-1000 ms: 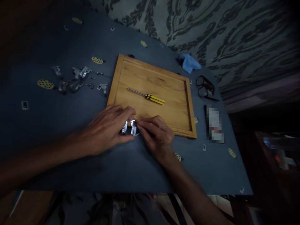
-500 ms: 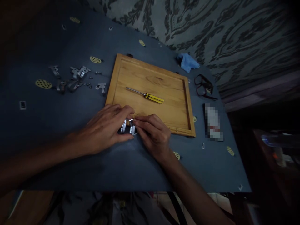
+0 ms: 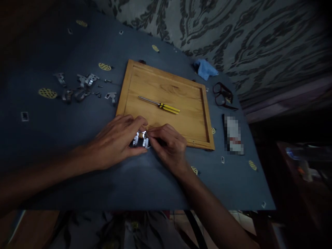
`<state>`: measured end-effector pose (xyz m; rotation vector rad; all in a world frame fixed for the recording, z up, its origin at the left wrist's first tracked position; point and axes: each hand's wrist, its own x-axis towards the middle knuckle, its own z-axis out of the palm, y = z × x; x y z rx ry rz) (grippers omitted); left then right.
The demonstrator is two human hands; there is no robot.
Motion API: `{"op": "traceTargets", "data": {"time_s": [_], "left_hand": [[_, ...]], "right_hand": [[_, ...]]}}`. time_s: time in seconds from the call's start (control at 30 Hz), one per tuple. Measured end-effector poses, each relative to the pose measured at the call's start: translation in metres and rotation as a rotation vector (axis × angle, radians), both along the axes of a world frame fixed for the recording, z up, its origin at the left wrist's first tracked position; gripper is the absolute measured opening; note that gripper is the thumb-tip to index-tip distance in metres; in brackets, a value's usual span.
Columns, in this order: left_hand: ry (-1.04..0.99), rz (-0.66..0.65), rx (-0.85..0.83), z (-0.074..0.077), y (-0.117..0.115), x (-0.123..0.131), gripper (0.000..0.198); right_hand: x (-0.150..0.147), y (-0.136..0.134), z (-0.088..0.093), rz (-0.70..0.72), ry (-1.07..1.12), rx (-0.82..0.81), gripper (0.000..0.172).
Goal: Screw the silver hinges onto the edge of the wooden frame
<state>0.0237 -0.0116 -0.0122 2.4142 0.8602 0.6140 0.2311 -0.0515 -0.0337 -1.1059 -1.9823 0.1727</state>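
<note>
My left hand (image 3: 116, 141) and my right hand (image 3: 169, 147) meet at the near edge of a wooden framed panel (image 3: 181, 124) lying flat on the dark blue table. Between them sits a shiny metal hinge (image 3: 141, 139), held against the panel's edge. My left fingers curl over it from the left. My right fingertips pinch at its right side; whether a screw is in them is hidden. A yellow-handled screwdriver (image 3: 160, 104) lies loose on the middle of the panel, beyond both hands.
Several more metal hinges and small screws (image 3: 80, 88) lie scattered left of the panel. A blue cloth (image 3: 206, 69) and dark-framed glasses (image 3: 223, 95) sit at the far right, with a blurred flat object (image 3: 233, 135) beside the panel. Patterned fabric hangs behind the table.
Both hands stay on the hinge at the panel's near edge; my right fingers have shifted slightly in toward it. The view has drifted a little.
</note>
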Motion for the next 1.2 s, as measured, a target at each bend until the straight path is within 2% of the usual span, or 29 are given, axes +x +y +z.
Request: {"op": "traceTargets", "data": {"time_s": [0.27,0.63,0.83,1.0,1.2], "left_hand": [[0.008,0.008,-0.015,-0.0019,0.0002,0.0001,0.038],[0.013,0.006,-0.04,0.0004,-0.0004,0.0,0.037],[0.023,0.012,-0.059,0.0008,-0.0006,-0.0005,0.034],[0.045,0.012,-0.067,0.0016,-0.0002,-0.0002,0.036],[0.046,0.008,-0.065,0.0031,0.0005,0.0008,0.037]], "right_hand": [[-0.0011,-0.0026,0.0037,-0.074,0.062,-0.104,0.01],[-0.0017,-0.0034,0.0021,-0.106,0.113,-0.179,0.006],[-0.0011,-0.0018,0.0054,-0.041,0.069,-0.155,0.009],[0.0007,0.0009,0.0052,0.001,0.048,-0.133,0.004],[0.006,0.0014,0.0048,0.001,0.012,-0.187,0.01]]}}
